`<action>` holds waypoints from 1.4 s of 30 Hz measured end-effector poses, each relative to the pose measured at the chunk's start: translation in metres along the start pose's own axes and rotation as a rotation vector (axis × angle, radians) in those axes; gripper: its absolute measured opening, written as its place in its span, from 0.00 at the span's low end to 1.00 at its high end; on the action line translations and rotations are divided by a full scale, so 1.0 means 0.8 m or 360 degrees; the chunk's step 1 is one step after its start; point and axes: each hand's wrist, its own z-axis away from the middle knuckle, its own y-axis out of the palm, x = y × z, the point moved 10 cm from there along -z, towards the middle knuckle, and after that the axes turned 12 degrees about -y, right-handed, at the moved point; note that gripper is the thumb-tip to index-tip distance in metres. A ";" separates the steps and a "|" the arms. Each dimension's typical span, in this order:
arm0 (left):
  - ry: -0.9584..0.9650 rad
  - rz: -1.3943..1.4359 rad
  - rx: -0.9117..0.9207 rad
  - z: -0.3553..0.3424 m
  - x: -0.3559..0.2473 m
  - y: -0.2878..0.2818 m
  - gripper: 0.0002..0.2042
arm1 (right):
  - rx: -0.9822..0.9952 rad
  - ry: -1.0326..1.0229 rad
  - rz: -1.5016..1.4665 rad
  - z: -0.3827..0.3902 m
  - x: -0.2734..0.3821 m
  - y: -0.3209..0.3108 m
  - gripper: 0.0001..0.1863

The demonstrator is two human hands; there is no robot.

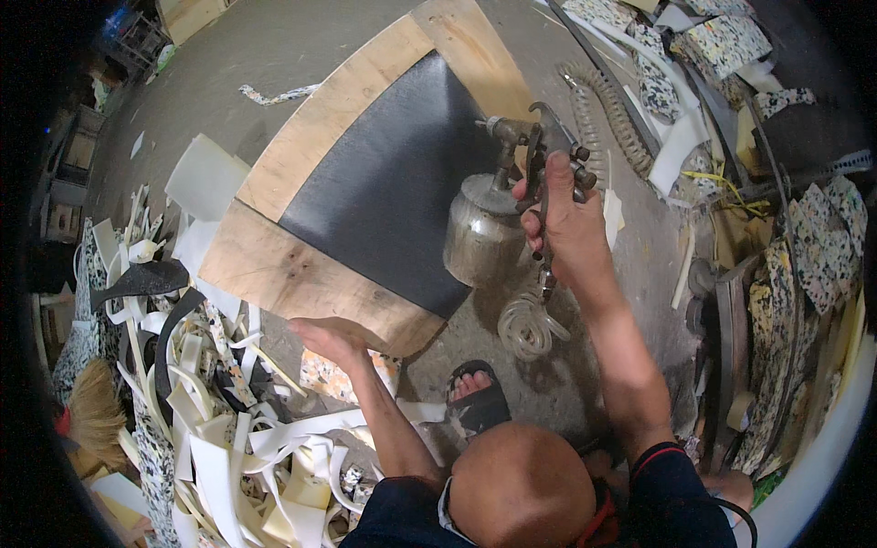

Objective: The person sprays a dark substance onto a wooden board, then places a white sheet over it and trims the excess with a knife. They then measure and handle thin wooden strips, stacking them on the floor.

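A curved wooden panel (256, 251) with a dark grey-black middle (365, 183) tilts across the centre. My left hand (329, 336) grips its lower wooden edge, fingers partly hidden beneath. My right hand (565, 219) is closed round a metal spray gun (539, 137) over the panel's right side, with a dull metal cup (480, 233) hanging from it. A clear coiled hose (525, 333) hangs below the gun's lower fitting.
Heaps of white foam offcuts (219, 457) lie at left, with a straw broom (96, 411). Speckled foam pieces (813, 256) and scraps are piled at right. Another coiled hose (621, 137) lies beyond the gun. My sandalled foot (470, 406) rests on the grey floor (164, 100).
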 end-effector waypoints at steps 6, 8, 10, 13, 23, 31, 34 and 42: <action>-0.0062 -0.0018 0.0038 -0.003 0.003 0.006 0.42 | -0.0031 0.0087 -0.0144 0.005 -0.018 -0.025 0.35; -0.0043 -0.0069 0.0009 -0.006 0.005 0.004 0.42 | -0.0047 0.0200 -0.0168 0.012 -0.036 -0.039 0.34; 0.0034 -0.0109 -0.0046 -0.014 0.004 0.000 0.42 | -0.0057 0.0229 -0.0118 0.021 -0.044 -0.051 0.34; -0.0051 -0.0095 0.0065 -0.019 0.004 0.006 0.43 | -0.0104 0.0329 -0.0058 0.039 -0.064 -0.070 0.33; -0.0123 -0.0190 0.0061 -0.035 -0.018 0.022 0.40 | -0.0259 0.0574 0.0099 0.092 -0.107 -0.135 0.30; -0.0122 -0.0302 0.0189 -0.022 -0.070 0.060 0.36 | -0.0289 0.0611 0.0179 0.108 -0.115 -0.171 0.27; -0.0086 -0.0246 0.0246 -0.038 -0.081 0.071 0.35 | -0.0212 0.0580 0.0323 0.107 -0.102 -0.177 0.27; 0.0090 -0.0174 0.0378 -0.067 -0.133 0.122 0.31 | 0.0062 0.0144 0.0956 0.067 -0.070 -0.185 0.26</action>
